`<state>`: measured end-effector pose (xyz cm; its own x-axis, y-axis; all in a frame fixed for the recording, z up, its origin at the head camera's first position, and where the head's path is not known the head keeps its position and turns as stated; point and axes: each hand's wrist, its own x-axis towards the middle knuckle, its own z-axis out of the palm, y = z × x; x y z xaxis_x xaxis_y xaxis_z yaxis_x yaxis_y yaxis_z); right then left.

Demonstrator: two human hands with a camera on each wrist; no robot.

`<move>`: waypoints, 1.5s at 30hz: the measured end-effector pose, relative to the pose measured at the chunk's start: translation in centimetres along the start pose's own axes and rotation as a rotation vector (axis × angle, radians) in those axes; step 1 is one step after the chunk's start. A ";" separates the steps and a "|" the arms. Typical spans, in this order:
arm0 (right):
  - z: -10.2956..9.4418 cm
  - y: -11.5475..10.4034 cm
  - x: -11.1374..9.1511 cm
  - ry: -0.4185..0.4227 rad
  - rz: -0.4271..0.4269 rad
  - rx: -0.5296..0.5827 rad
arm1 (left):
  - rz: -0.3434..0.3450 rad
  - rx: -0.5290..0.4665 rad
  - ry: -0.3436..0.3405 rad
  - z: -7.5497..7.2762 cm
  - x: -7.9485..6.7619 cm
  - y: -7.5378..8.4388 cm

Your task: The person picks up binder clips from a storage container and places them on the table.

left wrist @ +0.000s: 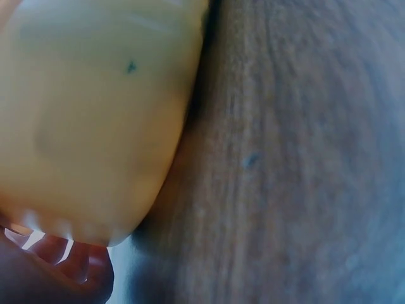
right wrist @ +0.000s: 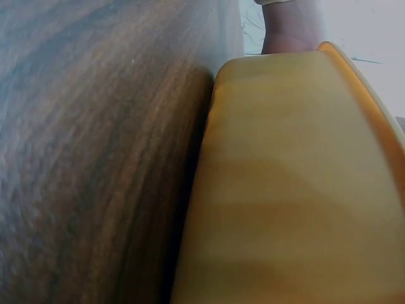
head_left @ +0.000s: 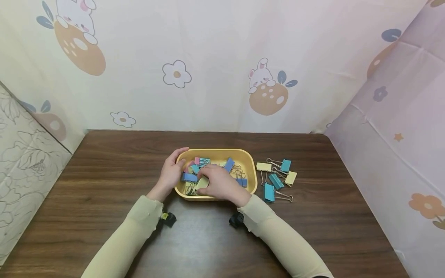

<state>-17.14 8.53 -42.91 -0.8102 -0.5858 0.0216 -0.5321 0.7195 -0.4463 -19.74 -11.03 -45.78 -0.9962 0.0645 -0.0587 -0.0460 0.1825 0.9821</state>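
Observation:
A yellow plastic bin (head_left: 252,170) sits on the table, holding binder clips in blue, teal, pink and yellow. At its left end my left hand (head_left: 169,173) grips the wall, thumb over the rim and fingers outside. The left wrist view shows those fingers (left wrist: 76,269) against the bin's outer wall (left wrist: 95,126). My right hand (head_left: 222,183) reaches in over the near rim and pinches a yellow binder clip (head_left: 202,183) between thumb and forefinger. In the right wrist view the bin's side (right wrist: 285,177) hides this hand and the clip.
Right of the bin lie several loose binder clips, among them a yellow one (head_left: 264,166) and a teal one (head_left: 269,192). The brown wooden table (head_left: 104,173) meets a patterned curtain (head_left: 215,96) at its far edge.

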 end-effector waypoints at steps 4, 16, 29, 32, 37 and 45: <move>-0.1 0.1 -0.1 0.002 0.009 0.023 | 0.001 -0.019 0.000 0.1 0.1 0.0; -1.2 0.8 -1.0 0.114 0.044 0.139 | 0.003 -0.002 -0.002 0.1 0.0 0.0; -3.6 2.6 -2.3 0.428 0.030 0.389 | -0.003 0.010 0.009 0.1 -0.1 0.1; -4.5 2.9 -3.0 0.458 0.038 0.418 | -0.007 0.012 0.011 0.2 -0.1 0.1; -6.1 3.8 -4.6 0.511 0.048 0.419 | -0.015 -0.021 0.000 0.1 0.0 0.0; -8.4 6.4 -8.3 0.566 0.111 0.303 | -0.007 -0.031 -0.003 0.1 0.1 -0.1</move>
<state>-15.95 21.15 -38.44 -0.9045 -0.1672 0.3923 -0.4122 0.5789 -0.7035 -19.79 -10.99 -45.89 -0.9956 0.0664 -0.0661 -0.0553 0.1525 0.9868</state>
